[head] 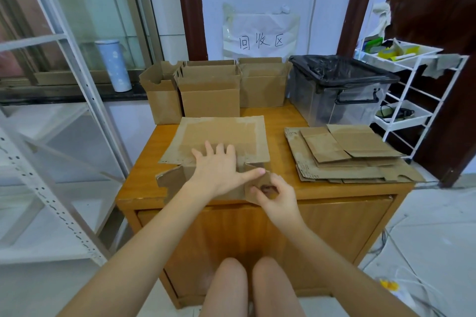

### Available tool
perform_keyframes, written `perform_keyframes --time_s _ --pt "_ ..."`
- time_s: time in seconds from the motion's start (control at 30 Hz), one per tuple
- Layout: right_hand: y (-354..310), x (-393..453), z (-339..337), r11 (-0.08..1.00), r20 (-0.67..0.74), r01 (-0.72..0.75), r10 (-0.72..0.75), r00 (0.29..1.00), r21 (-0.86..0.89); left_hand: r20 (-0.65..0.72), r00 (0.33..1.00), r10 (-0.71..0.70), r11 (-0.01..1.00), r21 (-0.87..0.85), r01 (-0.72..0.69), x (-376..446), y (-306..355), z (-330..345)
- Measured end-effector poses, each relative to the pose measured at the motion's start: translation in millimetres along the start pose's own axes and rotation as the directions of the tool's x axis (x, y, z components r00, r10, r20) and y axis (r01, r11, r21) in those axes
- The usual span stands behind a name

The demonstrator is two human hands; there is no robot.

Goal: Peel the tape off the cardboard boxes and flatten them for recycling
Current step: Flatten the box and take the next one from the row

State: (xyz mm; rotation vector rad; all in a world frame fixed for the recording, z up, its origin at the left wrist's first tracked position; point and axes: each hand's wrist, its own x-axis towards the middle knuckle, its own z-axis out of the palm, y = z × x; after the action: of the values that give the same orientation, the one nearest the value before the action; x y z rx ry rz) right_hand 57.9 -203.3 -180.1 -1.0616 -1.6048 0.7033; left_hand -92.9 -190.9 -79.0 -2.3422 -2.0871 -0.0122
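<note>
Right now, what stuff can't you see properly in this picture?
- Head view: the flattened box is partly hidden beneath the left hand.
- What the right hand pinches at the flap; its own fingers cover it.
- The lined bin: its contents are hidden by the black bag.
- The three standing boxes: their walls hide the insides.

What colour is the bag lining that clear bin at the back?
Black. The bag drapes over the rim of the bin, seen in the head view.

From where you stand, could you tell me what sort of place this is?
Probably a home or utility-room recycling corner: a handwritten wall sign, a bin with a black liner, and flattened cardboard stacked on a wooden cabinet.
</note>
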Motion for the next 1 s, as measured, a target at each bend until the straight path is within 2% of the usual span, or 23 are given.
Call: perform_keyframes --time_s 0.17,0.3,0.37,0.43,0.5,0.53,0.6,0.7,0.83,0.9,1.0 --pt "1.7 -1.1 -17.7 0.988 0.256 -0.019 -0.021 0.966 0.153 -0.031 0.999 -0.017 0.992 -0.126 0.013 -4.2 -4.3 -0.4" --pt "-0.1 4.8 -11.9 0.996 0.384 -0.005 -0.032 0.923 0.094 0.018 0.999 0.042 0.998 -0.043 -0.041 -0.1 -0.1 -8.1" --pt "1.0 8.8 -9.6 0.998 0.417 0.048 -0.060 0.907 0.038 -0.020 0.995 0.094 0.995 -0.028 -0.094 2.4 1.2 -11.9" --pt "2.2 20.6 -13.4 1.000 0.357 0.018 -0.022 0.934 0.017 -0.056 0.992 0.114 0.993 -0.030 -0.116 3.8 -0.2 -11.9" --pt "4.0 40.9 -21.2 0.998 0.173 -0.061 0.061 0.983 -0.001 -0.094 0.989 0.111 0.993 -0.036 -0.115 2.6 -3.7 -4.4" --pt "6.4 52.8 -24.4 0.994 0.086 -0.105 0.107 0.991 -0.026 -0.128 0.986 0.105 0.993 -0.044 -0.111 1.2 -5.9 1.0" --pt "13.4 77.3 -27.9 0.979 0.009 -0.196 0.197 0.980 -0.058 -0.208 0.975 0.076 0.990 -0.101 -0.099 -2.1 -10.1 10.8" --pt "22.2 109.5 -24.2 0.962 0.000 -0.251 0.252 0.968 -0.111 -0.293 0.956 0.007 0.977 -0.201 -0.068 -3.8 -11.4 17.9" --pt "18.6 138.9 -8.9 0.929 0.078 -0.290 0.314 0.946 -0.232 -0.384 0.922 -0.041 0.977 -0.209 -0.043 -2.9 -7.7 22.3" --pt "21.8 146.8 0.0 0.907 0.120 -0.261 0.314 0.942 -0.329 -0.423 0.905 -0.050 0.975 -0.219 -0.049 -3.0 -7.4 23.2" --pt "30.9 152.5 8.8 0.871 0.071 -0.253 0.310 0.948 -0.421 -0.437 0.897 -0.060 0.973 -0.225 -0.045 -3.3 -7.2 22.6"
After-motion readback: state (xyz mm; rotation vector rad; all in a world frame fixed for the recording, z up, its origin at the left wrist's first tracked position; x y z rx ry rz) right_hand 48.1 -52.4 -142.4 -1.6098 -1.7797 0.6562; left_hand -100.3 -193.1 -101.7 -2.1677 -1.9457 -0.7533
